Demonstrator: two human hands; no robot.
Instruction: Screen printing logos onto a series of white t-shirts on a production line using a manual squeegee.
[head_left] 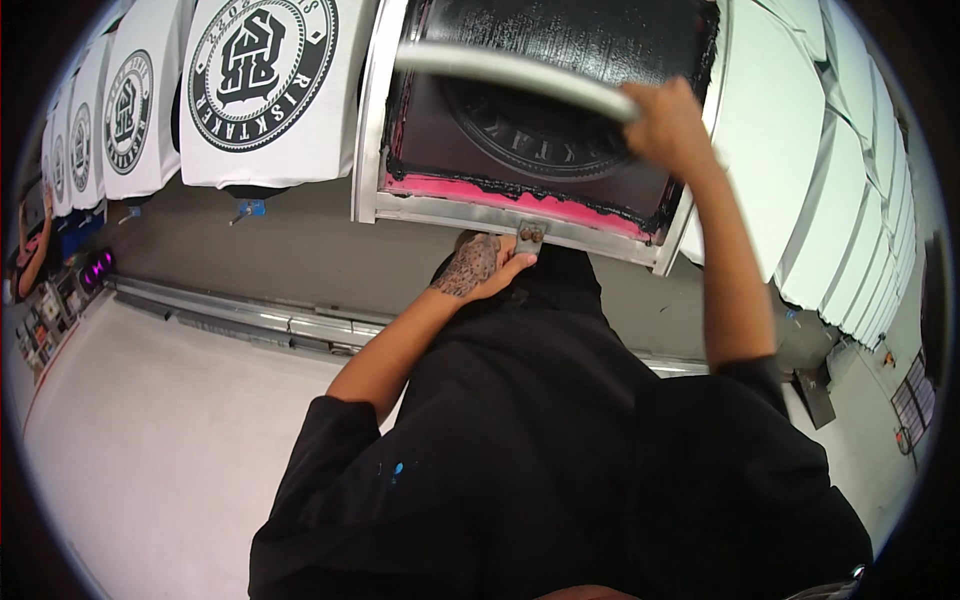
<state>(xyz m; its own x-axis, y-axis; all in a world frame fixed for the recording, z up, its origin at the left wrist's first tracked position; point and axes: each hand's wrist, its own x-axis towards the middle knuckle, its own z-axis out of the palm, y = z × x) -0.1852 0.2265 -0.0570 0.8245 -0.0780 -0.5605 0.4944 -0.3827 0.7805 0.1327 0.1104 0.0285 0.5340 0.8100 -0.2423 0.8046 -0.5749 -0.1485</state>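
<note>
My right hand (670, 130) is closed around the right end of a squeegee (510, 72), a long pale bar smeared by motion. The squeegee lies crosswise over a screen printing frame (450, 216) with silver metal sides. Black ink (560, 30) coats the mesh, and a round emblem shows through it below the bar. My left hand (497, 262), tattooed on its back, grips a small metal bracket (530, 238) at the middle of the frame's near edge. Its thumb rests on the bracket; some of its fingers are hidden.
Left of the frame, a row of white shirts (225, 160) carries round black prints. To the right hang plain white shirts (770, 120) in a curved row. A metal rail (270, 318) runs along the floor's edge. Another person's arm (38, 255) shows at the far left.
</note>
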